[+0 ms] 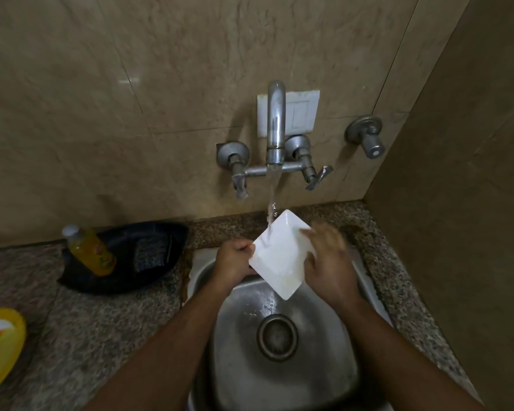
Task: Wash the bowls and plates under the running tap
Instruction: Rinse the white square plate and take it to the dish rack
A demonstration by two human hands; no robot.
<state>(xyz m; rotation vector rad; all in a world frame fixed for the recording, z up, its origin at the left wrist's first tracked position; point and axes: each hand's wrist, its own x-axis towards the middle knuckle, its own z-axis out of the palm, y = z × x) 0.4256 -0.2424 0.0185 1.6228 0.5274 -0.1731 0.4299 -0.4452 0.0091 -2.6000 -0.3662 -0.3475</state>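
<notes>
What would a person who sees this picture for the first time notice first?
First, the white square ceramic plate, held tilted over the steel sink under the tap's running water. The left hand grips its edge, and the right hand lies on its face. On the left counter, a yellow liquid bottle lies in a dark tray.

Both forearms reach forward, wrists close together. The left hand (pixel 233 259) has its fingers curled in a pinching grip. The right hand (pixel 328 256) is blurred, its fingers spread and laid flat.

R hand (pixel 327 256) blurred, yellow plate (pixel 0 345) cut off
</notes>
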